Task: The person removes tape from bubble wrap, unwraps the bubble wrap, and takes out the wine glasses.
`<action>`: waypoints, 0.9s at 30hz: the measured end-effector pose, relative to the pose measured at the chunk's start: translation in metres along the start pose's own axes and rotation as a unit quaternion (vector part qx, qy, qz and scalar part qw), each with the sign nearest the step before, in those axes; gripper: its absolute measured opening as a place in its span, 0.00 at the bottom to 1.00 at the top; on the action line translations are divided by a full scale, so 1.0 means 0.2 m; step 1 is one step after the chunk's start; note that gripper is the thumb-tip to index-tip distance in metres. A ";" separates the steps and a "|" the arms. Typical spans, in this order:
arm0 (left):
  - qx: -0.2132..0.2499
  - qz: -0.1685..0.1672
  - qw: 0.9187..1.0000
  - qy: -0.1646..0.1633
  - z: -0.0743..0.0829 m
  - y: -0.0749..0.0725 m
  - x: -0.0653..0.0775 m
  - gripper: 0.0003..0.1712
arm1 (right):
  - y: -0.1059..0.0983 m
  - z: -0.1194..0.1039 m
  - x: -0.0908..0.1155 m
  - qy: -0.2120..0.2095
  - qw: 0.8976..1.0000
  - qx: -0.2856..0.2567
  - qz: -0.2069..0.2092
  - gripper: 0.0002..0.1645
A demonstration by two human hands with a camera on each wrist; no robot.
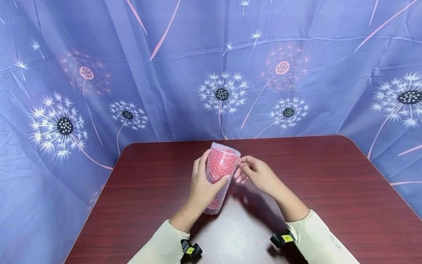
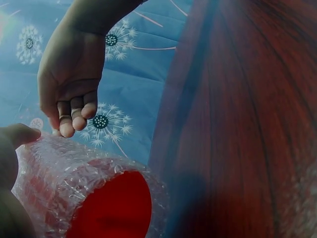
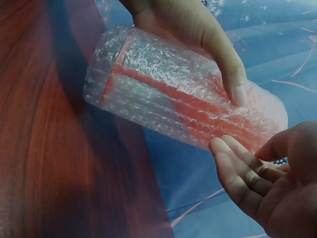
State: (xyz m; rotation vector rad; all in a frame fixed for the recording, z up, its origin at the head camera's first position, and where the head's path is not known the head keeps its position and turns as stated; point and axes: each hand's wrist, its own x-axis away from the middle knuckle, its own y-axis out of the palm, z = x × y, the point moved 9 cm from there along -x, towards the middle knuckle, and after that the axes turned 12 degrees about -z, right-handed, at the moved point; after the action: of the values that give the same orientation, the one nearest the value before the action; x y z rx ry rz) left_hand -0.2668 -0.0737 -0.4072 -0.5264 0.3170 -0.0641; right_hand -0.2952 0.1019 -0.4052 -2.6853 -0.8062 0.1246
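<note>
A red cylindrical object in clear bubble wrap [image 1: 221, 165] is held tilted above the table; its exact kind is hidden by the wrap. My left hand [image 1: 203, 183] grips it round the side, with the thumb across the front. At the upper right edge, my right hand [image 1: 258, 174] pinches the wrap between thumb and index finger, the other fingers loosely bent. Red stripes show on the wrapped side [image 3: 173, 91] in the right wrist view. The left wrist view shows a plain red round end [image 2: 116, 206] framed by the wrap.
Beneath the hands lies a dark red wood-grain table [image 1: 329, 176] with rounded back corners. A blue dandelion-print curtain [image 1: 171, 91] hangs round its back and sides. Each sleeve carries a small black device with a yellow label near the wrist.
</note>
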 end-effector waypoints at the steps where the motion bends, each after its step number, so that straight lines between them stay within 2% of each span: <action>1: 0.000 0.001 1.000 -0.001 0.00 0.00 0.00 0.57 | 0.00 0.00 0.00 -0.001 1.000 0.003 -0.004 0.14; 5: -0.001 0.005 1.000 -0.003 -0.01 -0.01 0.00 0.57 | 0.01 -0.01 0.00 -0.010 1.000 0.013 -0.016 0.15; 9: 0.004 0.005 1.000 -0.007 -0.01 -0.01 0.00 0.56 | 0.02 -0.02 0.00 -0.014 1.000 -0.001 -0.020 0.13; 13: 0.010 0.007 1.000 -0.008 -0.02 -0.01 0.00 0.56 | 0.01 -0.01 0.00 -0.010 1.000 -0.015 -0.007 0.11; 22: 0.015 0.015 1.000 -0.011 -0.02 -0.02 0.00 0.56 | -0.02 -0.02 0.01 0.005 0.999 0.000 0.043 0.09; 27: 0.018 0.018 1.000 -0.015 -0.02 -0.03 0.00 0.56 | -0.03 -0.01 0.01 0.004 0.999 -0.016 0.049 0.08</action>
State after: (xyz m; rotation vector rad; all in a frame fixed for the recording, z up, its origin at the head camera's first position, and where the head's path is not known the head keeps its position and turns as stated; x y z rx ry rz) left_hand -0.2687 -0.0811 -0.4074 -0.4853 0.2962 -0.0265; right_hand -0.2964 0.1081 -0.4010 -2.7537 -0.6808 0.1239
